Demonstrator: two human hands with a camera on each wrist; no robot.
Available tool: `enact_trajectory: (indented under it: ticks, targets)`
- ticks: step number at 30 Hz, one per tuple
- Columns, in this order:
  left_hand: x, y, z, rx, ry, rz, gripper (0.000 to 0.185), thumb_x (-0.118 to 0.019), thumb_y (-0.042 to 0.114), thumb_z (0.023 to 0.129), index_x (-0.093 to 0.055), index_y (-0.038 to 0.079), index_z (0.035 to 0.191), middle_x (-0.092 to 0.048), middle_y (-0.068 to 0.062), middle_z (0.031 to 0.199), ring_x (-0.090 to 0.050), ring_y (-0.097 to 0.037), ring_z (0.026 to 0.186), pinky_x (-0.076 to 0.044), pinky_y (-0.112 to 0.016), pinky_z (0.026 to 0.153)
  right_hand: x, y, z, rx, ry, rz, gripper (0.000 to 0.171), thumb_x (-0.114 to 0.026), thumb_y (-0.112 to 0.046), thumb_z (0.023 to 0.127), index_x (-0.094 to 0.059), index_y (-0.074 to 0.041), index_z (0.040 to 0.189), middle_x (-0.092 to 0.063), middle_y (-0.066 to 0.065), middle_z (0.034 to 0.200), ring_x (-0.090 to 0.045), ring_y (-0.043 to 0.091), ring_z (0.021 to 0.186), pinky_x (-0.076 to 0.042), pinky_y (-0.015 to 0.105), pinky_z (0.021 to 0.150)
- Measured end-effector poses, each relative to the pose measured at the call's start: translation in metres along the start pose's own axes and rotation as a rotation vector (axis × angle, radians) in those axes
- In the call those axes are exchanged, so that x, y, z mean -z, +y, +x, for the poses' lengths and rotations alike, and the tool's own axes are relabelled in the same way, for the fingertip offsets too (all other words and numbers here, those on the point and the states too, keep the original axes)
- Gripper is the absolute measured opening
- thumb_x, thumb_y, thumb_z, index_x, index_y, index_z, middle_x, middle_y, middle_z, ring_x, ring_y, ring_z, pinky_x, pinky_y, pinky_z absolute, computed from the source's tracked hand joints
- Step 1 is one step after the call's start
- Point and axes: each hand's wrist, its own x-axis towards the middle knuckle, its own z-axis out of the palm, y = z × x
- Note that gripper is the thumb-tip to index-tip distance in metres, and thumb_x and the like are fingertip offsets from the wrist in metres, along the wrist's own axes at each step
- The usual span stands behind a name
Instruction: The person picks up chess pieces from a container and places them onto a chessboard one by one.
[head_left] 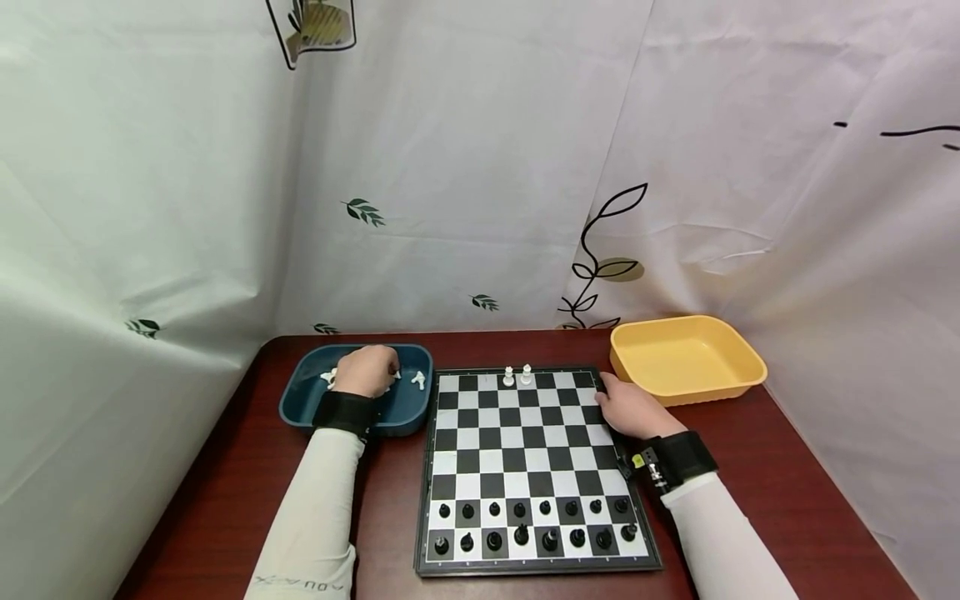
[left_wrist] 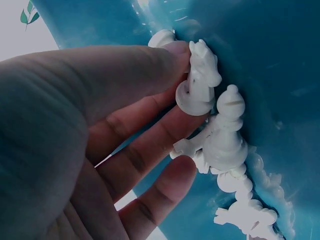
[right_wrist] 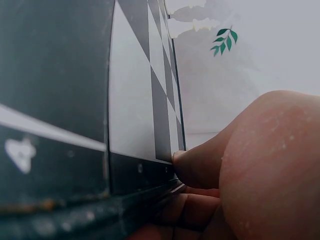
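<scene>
So, starting at the left of the head view, I have my left hand (head_left: pixel 366 372) down in the blue tray (head_left: pixel 300 398) on the worktop (head_left: pixel 225 492), and the left wrist view shows thumb and fingers (left_wrist: pixel 150 165) curled round a white knight (left_wrist: pixel 200 80), pinching it just above the loose heap of white pieces (left_wrist: pixel 230 150) lying on the tray floor. In the middle, the chessboard (head_left: pixel 525 467) has both near rows filled with black pieces (head_left: pixel 532 525), while only two white pieces (head_left: pixel 517 376) stand on its far edge. I judge the black side finished and the white side barely begun, with most white men yet to come out of the tray. My right hand (head_left: pixel 633 410) rests on the board's right edge, fingers loosely bent against the rim and gripping nothing. At the right the yellow tray (head_left: pixel 686 358) holds nothing I can see. The only writing is on my left sleeve at the bottom edge, upside down; it looks like "AQUA", but I cannot be sure.
</scene>
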Motion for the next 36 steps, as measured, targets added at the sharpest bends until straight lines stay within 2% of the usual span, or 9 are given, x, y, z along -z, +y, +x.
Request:
enact_trajectory:
  ticks: [10, 14, 16, 19, 21, 23, 30, 36]
  targets:
    - [0.002, 0.003, 0.001, -0.019, 0.006, 0.014, 0.011, -0.081, 0.003, 0.096, -0.086, 0.013, 0.097, -0.080, -0.006, 0.095, -0.069, -0.022, 0.077, -0.061, -0.048, 0.070, 0.003, -0.004, -0.002, -0.005, -0.011, -0.021, 0.058, -0.050, -0.021, 0.114, -0.043, 0.017, 0.158, -0.059, 0.040, 0.149, -0.063, 0.052, 0.135, -0.047, 0.067, 0.115]
    - [0.002, 0.003, 0.001, -0.031, 0.000, 0.020, 0.017, -0.080, 0.002, 0.096, -0.085, 0.016, 0.086, -0.075, -0.001, 0.080, -0.059, -0.019, 0.066, -0.051, -0.039, 0.059, 0.004, -0.008, -0.003, -0.032, -0.025, -0.029, 0.057, -0.051, -0.018, 0.114, -0.043, 0.016, 0.159, -0.059, 0.039, 0.150, -0.063, 0.051, 0.135, -0.047, 0.066, 0.115]
    - [0.002, 0.003, 0.002, -0.035, -0.004, 0.021, 0.026, -0.079, 0.002, 0.096, -0.080, 0.017, 0.074, -0.066, 0.003, 0.069, -0.052, -0.017, 0.061, -0.043, -0.036, 0.055, 0.004, -0.010, -0.004, -0.038, -0.031, -0.036, 0.056, -0.051, -0.017, 0.115, -0.042, 0.017, 0.159, -0.059, 0.039, 0.150, -0.063, 0.050, 0.135, -0.048, 0.066, 0.114]
    - [0.001, 0.004, 0.001, -0.040, -0.006, 0.023, 0.046, -0.079, 0.002, 0.096, -0.063, 0.019, 0.057, -0.046, 0.007, 0.058, -0.040, -0.015, 0.056, -0.033, -0.033, 0.053, 0.005, -0.010, -0.004, -0.043, -0.034, -0.037, 0.056, -0.051, -0.017, 0.115, -0.042, 0.016, 0.159, -0.058, 0.039, 0.151, -0.063, 0.050, 0.136, -0.047, 0.065, 0.115]
    - [0.001, 0.004, 0.001, -0.048, -0.005, 0.029, 0.058, -0.078, 0.002, 0.097, -0.047, 0.021, 0.051, -0.031, 0.008, 0.056, -0.031, -0.015, 0.055, -0.026, -0.032, 0.052, 0.005, -0.010, -0.005, -0.040, -0.032, -0.039, 0.056, -0.050, -0.017, 0.115, -0.041, 0.017, 0.159, -0.057, 0.039, 0.152, -0.062, 0.051, 0.137, -0.047, 0.066, 0.115]
    - [0.001, 0.005, 0.000, -0.059, 0.001, 0.030, 0.063, -0.076, 0.001, 0.098, -0.039, 0.023, 0.051, -0.024, 0.008, 0.057, -0.028, -0.014, 0.055, -0.024, -0.031, 0.053, 0.006, -0.010, -0.006, -0.039, -0.032, -0.036, 0.056, -0.050, -0.016, 0.115, -0.041, 0.017, 0.159, -0.056, 0.040, 0.152, -0.061, 0.052, 0.137, -0.046, 0.066, 0.115]
    - [0.003, 0.010, 0.000, -0.063, 0.012, 0.025, 0.063, -0.073, -0.002, 0.096, -0.039, 0.023, 0.050, -0.025, 0.008, 0.056, -0.029, -0.015, 0.055, -0.024, -0.032, 0.052, 0.008, -0.009, -0.008, -0.027, -0.011, -0.031, 0.057, -0.052, -0.020, 0.115, -0.045, 0.016, 0.157, -0.059, 0.038, 0.150, -0.064, 0.049, 0.133, -0.049, 0.065, 0.113]
    - [0.000, 0.005, 0.000, -0.061, 0.017, 0.044, 0.068, -0.075, -0.001, 0.096, -0.035, 0.024, 0.047, -0.022, 0.008, 0.056, -0.026, -0.015, 0.055, -0.023, -0.032, 0.052, 0.004, -0.006, -0.005, -0.004, -0.011, -0.033, 0.059, -0.052, -0.025, 0.115, -0.044, 0.016, 0.157, -0.060, 0.038, 0.149, -0.066, 0.049, 0.131, -0.050, 0.065, 0.111]
